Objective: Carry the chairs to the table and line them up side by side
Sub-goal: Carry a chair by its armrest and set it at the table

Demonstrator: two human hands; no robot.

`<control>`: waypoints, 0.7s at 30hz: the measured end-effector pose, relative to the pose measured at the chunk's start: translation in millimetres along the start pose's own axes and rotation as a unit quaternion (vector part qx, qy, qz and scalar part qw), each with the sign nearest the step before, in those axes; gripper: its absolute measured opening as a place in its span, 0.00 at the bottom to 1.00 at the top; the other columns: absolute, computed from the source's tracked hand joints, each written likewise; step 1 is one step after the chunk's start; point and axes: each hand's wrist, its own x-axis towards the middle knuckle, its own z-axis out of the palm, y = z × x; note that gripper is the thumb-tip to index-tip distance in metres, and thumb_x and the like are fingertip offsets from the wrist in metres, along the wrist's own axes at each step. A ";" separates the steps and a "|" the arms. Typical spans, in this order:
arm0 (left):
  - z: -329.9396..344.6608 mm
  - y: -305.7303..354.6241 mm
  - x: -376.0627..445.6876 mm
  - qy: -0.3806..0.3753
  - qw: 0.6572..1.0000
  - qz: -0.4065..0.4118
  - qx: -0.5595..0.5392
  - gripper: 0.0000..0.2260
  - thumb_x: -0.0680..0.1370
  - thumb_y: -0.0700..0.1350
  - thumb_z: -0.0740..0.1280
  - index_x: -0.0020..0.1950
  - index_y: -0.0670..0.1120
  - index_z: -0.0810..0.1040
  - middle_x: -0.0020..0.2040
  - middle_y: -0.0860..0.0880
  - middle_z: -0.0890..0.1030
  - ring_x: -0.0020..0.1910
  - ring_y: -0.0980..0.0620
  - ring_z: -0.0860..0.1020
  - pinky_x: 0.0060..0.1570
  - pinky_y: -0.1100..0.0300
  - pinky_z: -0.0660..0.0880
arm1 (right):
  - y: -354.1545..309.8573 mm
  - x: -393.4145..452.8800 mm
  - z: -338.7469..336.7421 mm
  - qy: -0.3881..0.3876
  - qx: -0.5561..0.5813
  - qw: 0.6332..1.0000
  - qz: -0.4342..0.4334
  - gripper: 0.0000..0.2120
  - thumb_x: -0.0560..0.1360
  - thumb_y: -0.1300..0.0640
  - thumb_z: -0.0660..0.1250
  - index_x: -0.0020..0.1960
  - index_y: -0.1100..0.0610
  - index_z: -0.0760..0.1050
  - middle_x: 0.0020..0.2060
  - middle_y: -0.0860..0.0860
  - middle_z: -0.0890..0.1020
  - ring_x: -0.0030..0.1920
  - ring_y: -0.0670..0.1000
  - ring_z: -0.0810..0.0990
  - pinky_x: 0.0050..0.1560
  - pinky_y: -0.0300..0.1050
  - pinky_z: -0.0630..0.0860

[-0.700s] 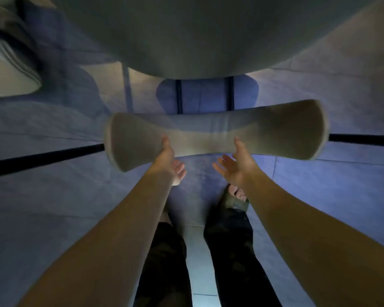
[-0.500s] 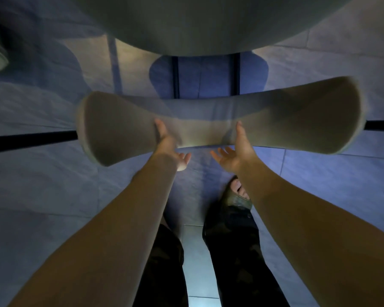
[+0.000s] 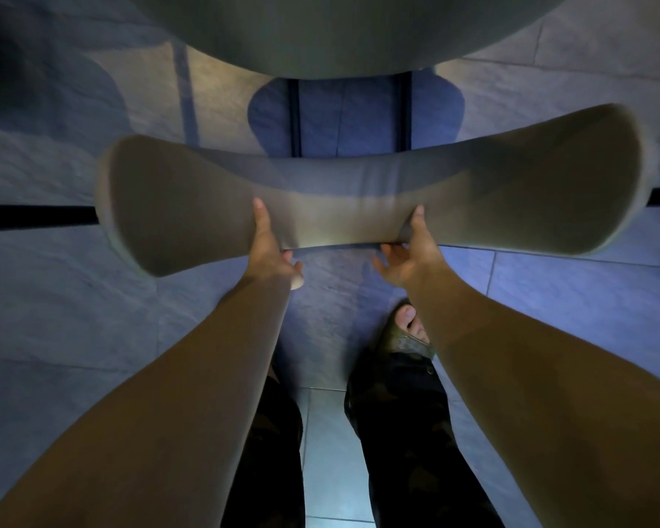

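Overhead-wise, the counter [image 3: 340, 28] fills the far top of the view, its pale rounded edge hanging over the tiled floor [image 3: 73, 299]. Just nearer lies the chair [image 3: 359, 196], seen from above: its curved padded backrest spans left to right, dark legs running away under the counter edge. Whether the legs rest on the floor I cannot tell; the backrest tilts, right end farther than left.

Both grips are clenched on the backrest's narrow middle. The left hand [image 3: 269, 249] has its thumb up the near face and fingers curled beneath the lower edge; the right hand [image 3: 404, 257] mirrors it a little to the right.

To do this step well, I judge the hands should spread wider for better control of twist, level the tilt, then set the chair square to the counter edge. The bare toes [image 3: 410, 318] sit just near of the chair, so lower it gently and away from them.
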 end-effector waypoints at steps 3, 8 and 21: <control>2.5 0.5 0.0 0.003 1.000 0.004 0.022 0.40 0.65 0.74 0.67 0.71 0.54 0.71 0.68 0.56 0.73 0.60 0.59 0.72 0.66 0.56 0.64 | -1.7 5.3 -1.9 -0.021 0.019 0.999 -0.016 0.27 0.74 0.35 0.66 0.63 0.53 0.76 0.52 0.48 0.81 0.55 0.48 0.78 0.67 0.50 0.72; -2.9 0.4 1.9 0.017 0.999 0.007 0.050 0.37 0.66 0.74 0.66 0.67 0.52 0.71 0.66 0.56 0.72 0.59 0.55 0.71 0.68 0.58 0.64 | -0.2 4.9 -6.6 -0.005 0.025 1.000 -0.019 0.24 0.72 0.34 0.67 0.58 0.50 0.73 0.57 0.47 0.76 0.60 0.47 0.74 0.72 0.54 0.66; -45.0 30.2 -98.6 0.028 0.993 0.089 -0.076 0.57 0.39 0.75 0.75 0.64 0.50 0.77 0.57 0.49 0.84 0.51 0.46 0.84 0.59 0.47 0.78 | -22.4 -188.6 4.2 0.030 0.001 0.999 -0.038 0.27 0.74 0.36 0.66 0.67 0.52 0.72 0.61 0.49 0.78 0.61 0.50 0.76 0.68 0.53 0.70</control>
